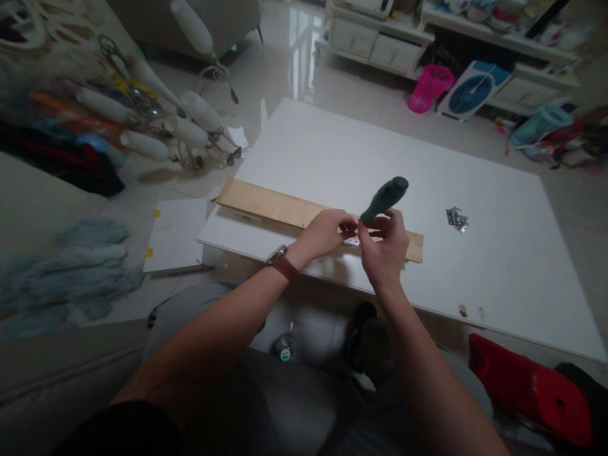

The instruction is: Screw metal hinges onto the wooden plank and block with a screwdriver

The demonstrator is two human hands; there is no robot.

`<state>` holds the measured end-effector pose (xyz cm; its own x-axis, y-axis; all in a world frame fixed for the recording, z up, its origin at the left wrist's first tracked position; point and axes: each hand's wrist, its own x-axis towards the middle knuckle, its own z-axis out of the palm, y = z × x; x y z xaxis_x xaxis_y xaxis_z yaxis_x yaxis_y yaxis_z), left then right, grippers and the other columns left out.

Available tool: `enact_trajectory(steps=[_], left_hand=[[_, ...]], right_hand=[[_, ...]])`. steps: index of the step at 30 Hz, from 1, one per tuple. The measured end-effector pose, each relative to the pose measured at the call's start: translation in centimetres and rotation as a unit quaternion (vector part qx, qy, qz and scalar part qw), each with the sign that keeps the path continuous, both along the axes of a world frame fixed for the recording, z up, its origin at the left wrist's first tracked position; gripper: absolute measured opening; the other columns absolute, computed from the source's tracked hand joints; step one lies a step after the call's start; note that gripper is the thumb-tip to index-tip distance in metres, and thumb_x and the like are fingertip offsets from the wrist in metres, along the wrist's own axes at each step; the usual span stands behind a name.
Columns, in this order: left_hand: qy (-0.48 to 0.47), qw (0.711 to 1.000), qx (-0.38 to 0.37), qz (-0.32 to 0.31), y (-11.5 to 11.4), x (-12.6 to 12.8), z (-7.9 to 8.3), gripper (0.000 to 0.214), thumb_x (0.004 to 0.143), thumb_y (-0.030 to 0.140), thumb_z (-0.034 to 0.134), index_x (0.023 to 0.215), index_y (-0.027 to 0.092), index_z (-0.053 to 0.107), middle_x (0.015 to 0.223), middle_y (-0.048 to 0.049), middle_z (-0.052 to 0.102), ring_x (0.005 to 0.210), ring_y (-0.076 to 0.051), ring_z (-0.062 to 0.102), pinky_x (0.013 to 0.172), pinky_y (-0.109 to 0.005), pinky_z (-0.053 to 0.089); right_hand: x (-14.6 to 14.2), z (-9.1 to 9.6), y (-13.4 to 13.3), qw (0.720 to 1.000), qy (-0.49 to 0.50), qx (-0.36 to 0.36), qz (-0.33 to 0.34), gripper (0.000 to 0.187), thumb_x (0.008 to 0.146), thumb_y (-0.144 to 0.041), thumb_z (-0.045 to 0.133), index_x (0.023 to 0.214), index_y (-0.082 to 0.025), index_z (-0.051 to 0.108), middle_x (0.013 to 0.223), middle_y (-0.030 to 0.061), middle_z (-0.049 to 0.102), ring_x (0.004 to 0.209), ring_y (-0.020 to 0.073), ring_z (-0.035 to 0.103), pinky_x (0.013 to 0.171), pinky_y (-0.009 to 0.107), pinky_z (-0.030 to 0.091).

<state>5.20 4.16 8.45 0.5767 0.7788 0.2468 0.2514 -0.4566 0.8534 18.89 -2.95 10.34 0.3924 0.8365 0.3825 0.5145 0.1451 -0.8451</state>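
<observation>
A screwdriver with a green handle (384, 199) leans up and to the right over a long wooden board (275, 205). The fingers of my right hand (386, 244) close around it just below the handle. My left hand (327, 233) rests at the board beside the screwdriver's lower end, its thumb and fingers pinched together. Whatever is between those fingers is hidden. Below the pinch, a small metal bracket (351, 241) with holes shows at the board's near side. The screwdriver's tip is hidden by my hands.
The board lies on a large white panel (456, 177). Several metal brackets and screws (457, 219) sit in a pile to the right, with small pieces (463, 310) near the front edge. A red plastic object (532, 386) is at lower right. A white lamp (190, 120) hangs at left.
</observation>
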Motion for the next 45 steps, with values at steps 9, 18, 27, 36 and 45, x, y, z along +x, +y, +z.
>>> enact_trajectory(steps=[9, 18, 27, 36, 45], left_hand=[[0.010, 0.999, 0.032, 0.007, -0.10, -0.11, 0.21, 0.011, 0.090, 0.007, 0.072, 0.088, 0.016, 0.079, 0.085, -0.0047, 0.077, 0.081, -0.017, 0.069, 0.078, -0.030, 0.052], [0.007, 1.000, 0.008, -0.017, 0.02, -0.22, 0.40, 0.010, 0.090, 0.008, 0.074, 0.089, 0.017, 0.079, 0.085, -0.0035, 0.076, 0.080, -0.016, 0.069, 0.076, -0.028, 0.051], [0.014, 1.000, 0.022, 0.015, 0.08, -0.10, -0.09, 0.010, 0.091, 0.011, 0.074, 0.092, 0.018, 0.081, 0.087, -0.0044, 0.075, 0.081, -0.017, 0.068, 0.077, -0.030, 0.053], [0.021, 1.000, -0.010, -0.006, 0.00, -0.06, 0.11, 0.015, 0.089, 0.004, 0.071, 0.087, 0.016, 0.079, 0.086, -0.0042, 0.077, 0.081, -0.016, 0.069, 0.081, -0.030, 0.055], [0.029, 0.999, -0.010, 0.011, 0.04, -0.11, 0.07, 0.008, 0.088, 0.009, 0.075, 0.084, 0.016, 0.077, 0.085, -0.0043, 0.076, 0.080, -0.017, 0.068, 0.077, -0.029, 0.053]], right_hand=[[0.06, 0.22, 0.27, 1.000, 0.006, -0.005, -0.001, 0.029, 0.081, -0.029, 0.077, 0.099, -0.027, 0.055, 0.084, -0.0028, 0.073, 0.074, 0.0176, 0.073, 0.064, 0.031, 0.061], [-0.07, 0.34, 0.06, 1.000, 0.012, -0.007, -0.003, 0.027, 0.083, -0.026, 0.077, 0.102, -0.026, 0.058, 0.084, -0.0016, 0.077, 0.073, 0.0187, 0.074, 0.066, 0.033, 0.061], [0.13, -0.10, 0.01, 1.000, 0.016, -0.011, 0.003, 0.035, 0.082, -0.024, 0.076, 0.113, -0.027, 0.059, 0.082, -0.0045, 0.073, 0.072, 0.0172, 0.073, 0.064, 0.030, 0.061], [0.07, -0.17, -0.03, 1.000, 0.002, -0.008, -0.005, 0.033, 0.083, -0.023, 0.072, 0.113, -0.028, 0.057, 0.090, -0.0023, 0.077, 0.076, 0.0173, 0.074, 0.066, 0.031, 0.061], [-0.01, 0.24, 0.03, 1.000, 0.009, -0.009, -0.014, 0.025, 0.081, -0.030, 0.077, 0.097, -0.026, 0.059, 0.079, -0.0030, 0.072, 0.071, 0.0175, 0.072, 0.064, 0.031, 0.061]])
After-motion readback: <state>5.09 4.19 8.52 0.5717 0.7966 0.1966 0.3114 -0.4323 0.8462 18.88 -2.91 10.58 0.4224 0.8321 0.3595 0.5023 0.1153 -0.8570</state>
